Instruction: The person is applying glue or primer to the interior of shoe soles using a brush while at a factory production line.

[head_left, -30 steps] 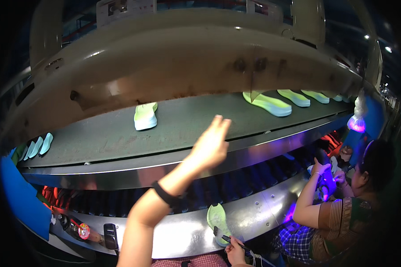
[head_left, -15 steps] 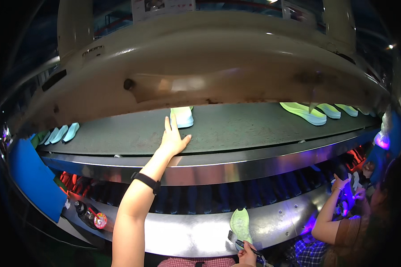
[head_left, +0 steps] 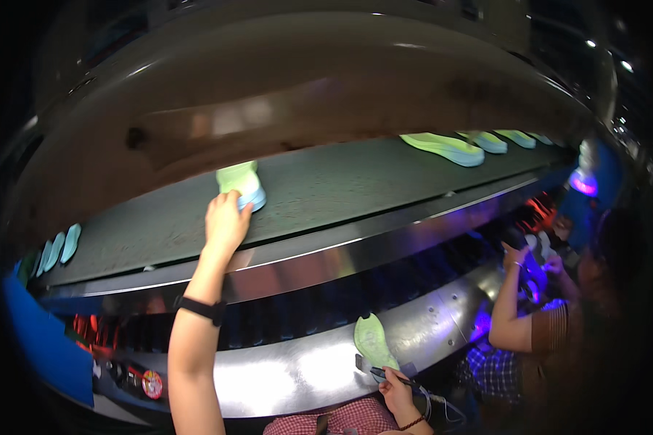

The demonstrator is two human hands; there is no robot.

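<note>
1. Left hand (head_left: pixel 227 217), black band on wrist: fingers and thumb on the near end of the yellow-green and pale blue molded sole (head_left: pixel 238 176); whether they are clamped cannot be told. The sole lies on the belt, its far end hidden by the hood.
2. Right hand (head_left: pixel 395 391), well apart from the left: closed round a slim dark tool (head_left: pixel 379 373), at the near end of a flat green sole piece (head_left: pixel 371 337), waisted, notched at its far end.
3. Ledge (head_left: pixel 261 380): smooth, shiny metal, beneath the green piece.
4. Belt (head_left: pixel 341 181): dark, matte, scuffed, bordered on the near side by a polished metal rail (head_left: pixel 305 264).
5. Hood (head_left: pixel 305 83): brown, glossy, rounded, above the belt.
6. Further curved soles: yellow-green and blue group (head_left: pixel 450 150) at far right; pale blue group (head_left: pixel 70 243) at left.
7. Co-worker (head_left: pixel 515 319), at right: both hands at a purple-lit object.
8. Changes: half a second ago the left hand's fingers were outstretched at the sole; now they are bent over its near end. The right hand remains at the green piece.
</note>
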